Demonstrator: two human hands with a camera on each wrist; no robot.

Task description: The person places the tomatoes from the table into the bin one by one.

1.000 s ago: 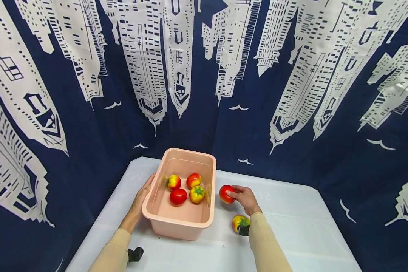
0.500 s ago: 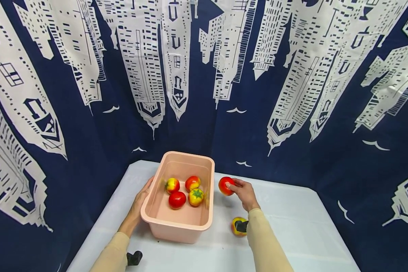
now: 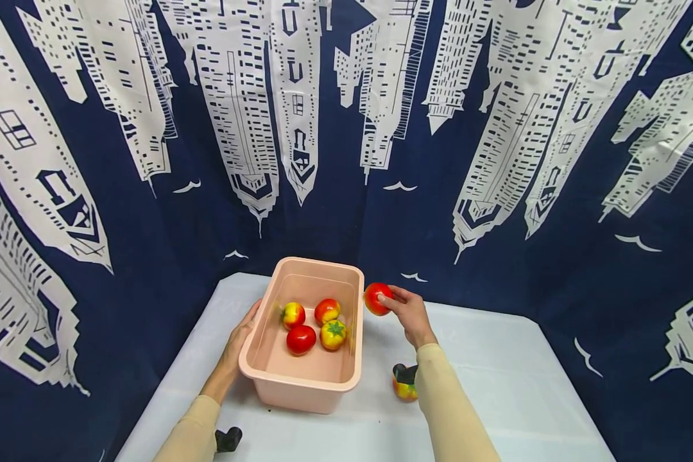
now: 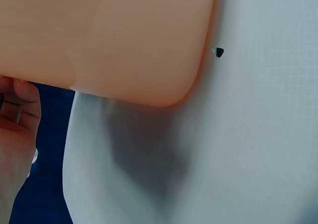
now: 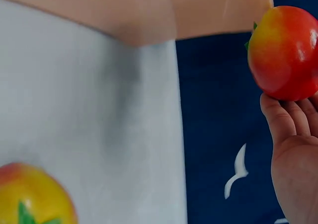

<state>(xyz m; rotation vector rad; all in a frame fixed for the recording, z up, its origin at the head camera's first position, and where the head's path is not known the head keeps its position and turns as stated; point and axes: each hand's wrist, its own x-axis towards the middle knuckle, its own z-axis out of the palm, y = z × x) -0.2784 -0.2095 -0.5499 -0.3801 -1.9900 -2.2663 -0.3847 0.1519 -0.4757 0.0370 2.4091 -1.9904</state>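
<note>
A pink plastic bin [image 3: 300,380] stands on the table and holds several red and yellow toy tomatoes, among them a red one [image 3: 301,340] and a yellow one with a green star-shaped top [image 3: 333,334]. My left hand [image 3: 238,343] rests along the bin's left outer wall; in the left wrist view its fingertips touch the wall. Just outside the right rim, my right hand [image 3: 411,314] pinches a red toy tomato [image 3: 378,299] above the table. Yellow colour and a bit of green leaf show on that tomato [image 5: 285,55] in the right wrist view.
Another red-yellow toy tomato [image 3: 405,390] lies on the white table [image 3: 496,385] near my right forearm, partly covered by a black wrist mount [image 3: 405,373]. A dark blue cloth with white buildings [image 3: 335,224] hangs behind the table.
My right hand has lifted the red toy tomato off the table and moved it up and slightly left, to the bin's right rim. My left hand stays at the bin.
</note>
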